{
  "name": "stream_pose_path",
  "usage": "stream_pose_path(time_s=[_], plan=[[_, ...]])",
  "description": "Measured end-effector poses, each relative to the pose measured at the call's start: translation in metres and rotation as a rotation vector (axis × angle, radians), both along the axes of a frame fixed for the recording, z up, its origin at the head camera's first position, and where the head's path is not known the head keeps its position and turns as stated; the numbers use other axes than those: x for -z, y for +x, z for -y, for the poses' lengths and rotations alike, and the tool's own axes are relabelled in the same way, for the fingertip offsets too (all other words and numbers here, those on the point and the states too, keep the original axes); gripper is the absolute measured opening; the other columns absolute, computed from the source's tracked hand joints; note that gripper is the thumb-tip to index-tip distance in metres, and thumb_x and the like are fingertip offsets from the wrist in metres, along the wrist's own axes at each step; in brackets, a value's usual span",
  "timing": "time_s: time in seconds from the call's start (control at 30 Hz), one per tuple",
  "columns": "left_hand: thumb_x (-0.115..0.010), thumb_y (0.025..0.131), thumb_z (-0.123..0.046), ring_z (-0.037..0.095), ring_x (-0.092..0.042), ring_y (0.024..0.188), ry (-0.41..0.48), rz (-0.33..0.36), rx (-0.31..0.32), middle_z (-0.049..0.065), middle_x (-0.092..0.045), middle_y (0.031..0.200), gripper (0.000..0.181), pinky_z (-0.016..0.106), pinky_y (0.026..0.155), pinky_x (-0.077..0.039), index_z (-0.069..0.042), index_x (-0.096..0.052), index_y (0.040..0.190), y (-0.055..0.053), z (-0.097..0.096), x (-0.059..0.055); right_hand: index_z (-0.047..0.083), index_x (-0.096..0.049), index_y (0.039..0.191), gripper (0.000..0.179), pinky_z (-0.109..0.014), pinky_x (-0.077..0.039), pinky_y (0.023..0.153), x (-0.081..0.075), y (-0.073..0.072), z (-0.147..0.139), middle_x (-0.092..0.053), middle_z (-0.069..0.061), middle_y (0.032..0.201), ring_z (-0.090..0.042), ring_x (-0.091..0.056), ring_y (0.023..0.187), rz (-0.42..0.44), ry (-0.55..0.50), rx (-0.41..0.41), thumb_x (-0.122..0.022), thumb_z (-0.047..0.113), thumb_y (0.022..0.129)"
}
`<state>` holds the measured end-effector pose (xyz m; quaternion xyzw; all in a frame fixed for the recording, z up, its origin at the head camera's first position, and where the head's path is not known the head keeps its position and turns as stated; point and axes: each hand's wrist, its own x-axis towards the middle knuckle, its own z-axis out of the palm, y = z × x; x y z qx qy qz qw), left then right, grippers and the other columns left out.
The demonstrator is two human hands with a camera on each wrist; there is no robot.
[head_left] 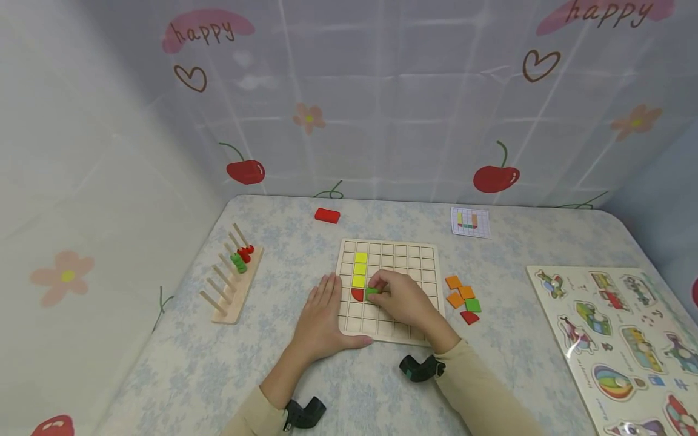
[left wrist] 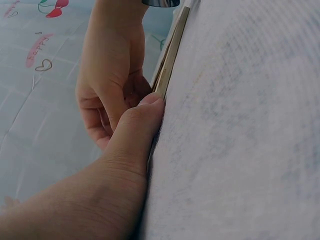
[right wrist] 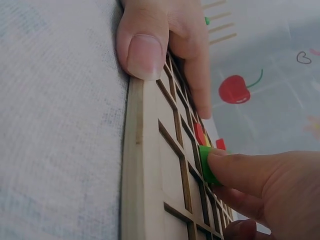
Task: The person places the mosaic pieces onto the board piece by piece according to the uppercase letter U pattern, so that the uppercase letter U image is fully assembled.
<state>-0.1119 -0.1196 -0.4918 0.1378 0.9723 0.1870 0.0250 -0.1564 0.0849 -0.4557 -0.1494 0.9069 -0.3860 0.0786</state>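
A wooden grid board [head_left: 403, 248] lies on the table with a column of yellow square tiles [head_left: 360, 269] and a red quarter-round tile [head_left: 357, 295] below them. My right hand [head_left: 400, 297] pinches a green square tile [head_left: 371, 291] between thumb and fingers, at the cell just right of the red tile. In the right wrist view the green tile [right wrist: 207, 165] stands tilted against the grid. My left hand [head_left: 322, 318] rests along the board's left edge, fingers straight, its thumb [left wrist: 142, 117] against the near edge.
Right of the board lie orange tiles [head_left: 454, 283], a green tile [head_left: 472, 305] and a red one [head_left: 469, 317]. A pattern card [head_left: 471, 222] and a red block [head_left: 327, 215] lie farther back. A peg stand [head_left: 237, 290] is at left, a picture puzzle board [head_left: 616, 339] at right.
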Motion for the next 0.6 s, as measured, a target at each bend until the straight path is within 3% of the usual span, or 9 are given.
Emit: stream_pose_path(time_s=[0.3, 0.6], plan=[[-0.062, 0.064, -0.088, 0.023, -0.002, 0.157, -0.002, 0.014, -0.002, 0.010, -0.005, 0.169, 0.139, 0.046, 0.126, -0.011, -0.004, -0.005, 0.159, 0.0003, 0.0000, -0.0005, 0.020, -0.074, 0.096, 0.012, -0.030, -0.051, 0.079, -0.0004, 0.0025, -0.0005, -0.062, 0.009, 0.095, -0.008, -0.057, 0.083, -0.043, 0.061, 0.007, -0.079, 0.025, 0.086], [-0.061, 0.063, -0.090, 0.025, -0.003, 0.157, -0.011, 0.010, 0.003, 0.011, -0.005, 0.168, 0.140, 0.047, 0.126, -0.012, -0.004, -0.006, 0.159, 0.0000, -0.0003, -0.0012, 0.019, -0.079, 0.104, 0.021, -0.025, -0.047, 0.069, -0.0015, 0.0068, -0.0046, -0.061, 0.011, 0.097, -0.005, -0.053, 0.078, -0.073, 0.145, -0.036, -0.079, 0.028, 0.085]])
